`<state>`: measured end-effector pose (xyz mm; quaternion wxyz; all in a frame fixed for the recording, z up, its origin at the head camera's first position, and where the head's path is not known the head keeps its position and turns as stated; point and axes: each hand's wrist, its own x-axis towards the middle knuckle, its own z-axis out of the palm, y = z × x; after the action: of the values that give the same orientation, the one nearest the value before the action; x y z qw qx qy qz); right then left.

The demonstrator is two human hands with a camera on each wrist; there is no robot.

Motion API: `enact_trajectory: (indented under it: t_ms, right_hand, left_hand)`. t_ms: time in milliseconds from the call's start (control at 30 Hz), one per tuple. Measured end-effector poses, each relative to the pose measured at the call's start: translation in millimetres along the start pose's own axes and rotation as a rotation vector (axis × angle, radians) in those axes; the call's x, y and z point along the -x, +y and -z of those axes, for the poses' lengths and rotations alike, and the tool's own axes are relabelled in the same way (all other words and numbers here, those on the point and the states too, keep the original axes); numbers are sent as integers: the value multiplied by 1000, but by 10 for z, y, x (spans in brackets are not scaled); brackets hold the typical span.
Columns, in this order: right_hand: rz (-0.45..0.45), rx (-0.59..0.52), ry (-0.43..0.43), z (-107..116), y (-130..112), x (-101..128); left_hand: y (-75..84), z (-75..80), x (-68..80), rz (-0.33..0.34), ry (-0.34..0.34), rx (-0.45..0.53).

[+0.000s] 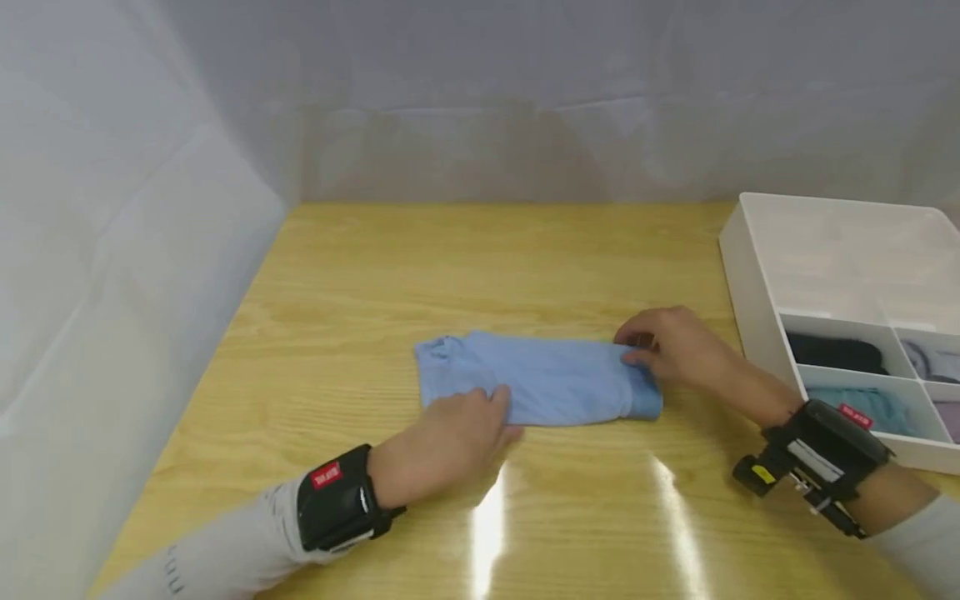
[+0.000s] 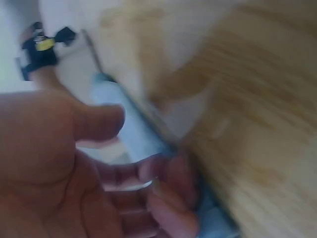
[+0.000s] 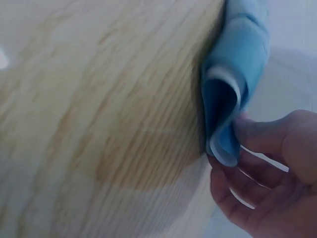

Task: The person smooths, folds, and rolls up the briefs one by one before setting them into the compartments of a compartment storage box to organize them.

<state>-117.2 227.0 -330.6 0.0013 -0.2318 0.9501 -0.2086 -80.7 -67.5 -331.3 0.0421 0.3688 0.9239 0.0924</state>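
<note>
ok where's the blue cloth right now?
In the head view the blue cloth lies folded mid-table, between the left hand on its near edge and the right hand pinching its right end, left of the white organizer box.

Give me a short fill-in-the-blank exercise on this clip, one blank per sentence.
1. The folded cloth under both hands is light ____ in colour.
2. The right hand pinches the cloth's ____ end, seen from the head view.
3. The white tray stands on the wooden table to the ____ of the cloth.
4. The left hand touches the cloth's ____ edge.

Missing words: blue; right; right; near
</note>
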Motion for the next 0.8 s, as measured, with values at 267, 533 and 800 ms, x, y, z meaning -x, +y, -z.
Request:
enact_trajectory:
  t_ms: [267, 533, 800]
  right_hand:
    - [15, -58, -99, -46, -119, 248]
    - [14, -170, -188, -218, -482, 468]
    - [75, -196, -160, -458, -718, 441]
  left_hand:
    - [-149, -45, -260, 61, 60, -303]
    - [-205, 101, -756, -2, -208, -222]
    - [-101, -35, -780, -152, -69, -283]
